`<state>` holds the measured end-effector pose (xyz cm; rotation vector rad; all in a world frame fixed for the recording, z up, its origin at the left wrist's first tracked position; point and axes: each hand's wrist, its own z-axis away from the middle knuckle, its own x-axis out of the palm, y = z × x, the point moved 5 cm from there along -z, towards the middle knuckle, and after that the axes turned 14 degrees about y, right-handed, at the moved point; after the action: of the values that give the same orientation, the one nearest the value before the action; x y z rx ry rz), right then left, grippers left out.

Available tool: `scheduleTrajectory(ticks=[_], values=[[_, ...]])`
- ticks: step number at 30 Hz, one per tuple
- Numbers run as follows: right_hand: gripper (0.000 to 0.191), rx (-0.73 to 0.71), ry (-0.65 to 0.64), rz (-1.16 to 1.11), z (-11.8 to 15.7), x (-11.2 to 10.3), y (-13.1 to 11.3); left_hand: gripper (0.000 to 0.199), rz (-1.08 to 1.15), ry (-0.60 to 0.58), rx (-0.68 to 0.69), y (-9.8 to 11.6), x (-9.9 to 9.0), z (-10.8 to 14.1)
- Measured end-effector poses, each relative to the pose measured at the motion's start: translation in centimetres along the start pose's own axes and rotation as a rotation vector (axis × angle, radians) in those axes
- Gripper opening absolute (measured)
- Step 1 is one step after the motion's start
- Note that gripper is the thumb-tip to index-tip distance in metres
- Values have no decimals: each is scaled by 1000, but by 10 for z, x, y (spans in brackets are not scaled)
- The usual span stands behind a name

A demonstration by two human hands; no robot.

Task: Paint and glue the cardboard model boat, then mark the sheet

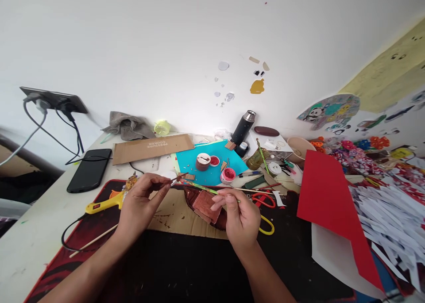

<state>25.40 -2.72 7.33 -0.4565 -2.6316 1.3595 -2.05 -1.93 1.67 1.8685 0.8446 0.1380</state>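
My left hand pinches a thin brown-painted stick between thumb and fingers. In my right hand is a paintbrush with a green patterned handle, its bristle end touching or very close to the stick. Below the brush lies a reddish-brown painted cardboard boat-like piece, partly covered by my right hand. It rests on a sheet of brown cardboard. Beyond my hands, an open pot of red paint and a brown paint jar stand on blue paper.
A yellow glue gun lies by my left wrist, near a black phone. Scissors with red handles sit right of my right hand. A black flask leans at the back. Red card and white paper strips fill the right.
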Motion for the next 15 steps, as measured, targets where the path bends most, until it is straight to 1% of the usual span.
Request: scheduleTrajectory(ticks=[4, 5, 7, 9, 11, 12, 15], values=[[33, 79, 143, 15, -6, -11, 9, 17, -31, 12, 119, 9, -1, 0], [34, 91, 159, 13, -7, -13, 9, 16, -38, 14, 144, 11, -1, -1], [34, 94, 136, -9, -7, -11, 6, 14, -40, 14, 186, 13, 0, -1], [35, 84, 63, -35, -6, -3, 2, 15, -37, 8, 210, 15, 0, -1], [36, 80, 8, -43, -5, 3, 1, 17, -42, 10, 198, 15, -2, -1], [37, 88, 13, -40, -5, 4, 2, 18, -52, 17, 179, 14, -3, -1], [39, 134, 98, -32, -11, -4, 11, 30, -87, 62, 75, 11, -10, -4]])
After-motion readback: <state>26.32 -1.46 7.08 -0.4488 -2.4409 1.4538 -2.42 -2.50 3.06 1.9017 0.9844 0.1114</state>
